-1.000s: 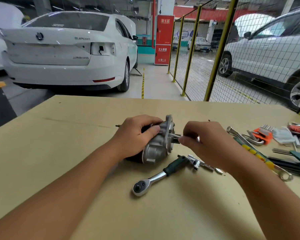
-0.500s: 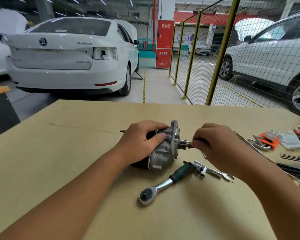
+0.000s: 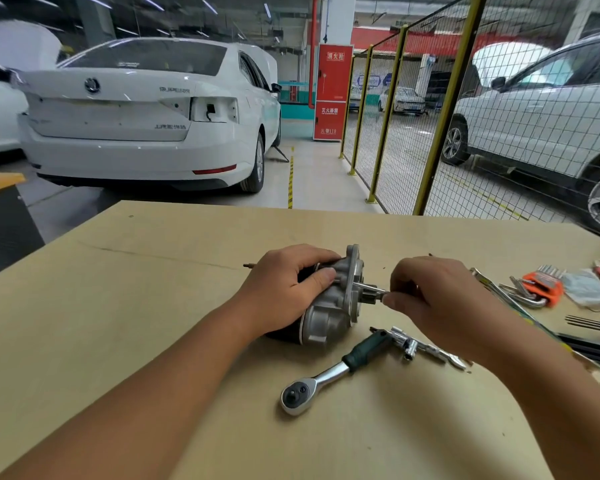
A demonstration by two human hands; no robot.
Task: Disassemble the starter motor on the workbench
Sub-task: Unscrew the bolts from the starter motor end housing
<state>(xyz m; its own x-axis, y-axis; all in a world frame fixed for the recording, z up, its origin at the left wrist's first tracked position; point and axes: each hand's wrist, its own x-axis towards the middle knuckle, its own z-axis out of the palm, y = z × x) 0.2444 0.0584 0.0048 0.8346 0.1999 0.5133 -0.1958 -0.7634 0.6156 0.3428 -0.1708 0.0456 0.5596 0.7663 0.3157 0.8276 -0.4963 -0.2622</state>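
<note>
While the ratchet wrench [image 3: 329,375] just lies flat at the near side of the workbench [image 3: 118,289], green grip pointing up and right, both hands are busy a bit further back. A small chrome socket piece [image 3: 407,344] sits just beside the end of the ratchet's grip, partly tucked under the right wrist.

The starter motor [image 3: 329,306] lies on its side in the middle of the bench, silver housing and flange facing right, dark body to the left. The left hand [image 3: 284,289] is wrapped over the top of it, fingers curled round the housing, pinning it down. The right hand [image 3: 433,299] is at the shaft end, fingertips pinching a thin metal shaft [image 3: 374,291] that sticks out of the flange. Can't tell if that's a tool or part of the motor, it's mostly hidden.

Off to the right there's a pile of tools: an orange hex key holder [image 3: 542,287], some loose keys and spanners.

Past the bench edge, a white sedan [image 3: 136,116] is parked on the left, a yellow mesh fence [image 3: 430,116] runs down the right with a silver car [image 3: 551,116] behind it.
</note>
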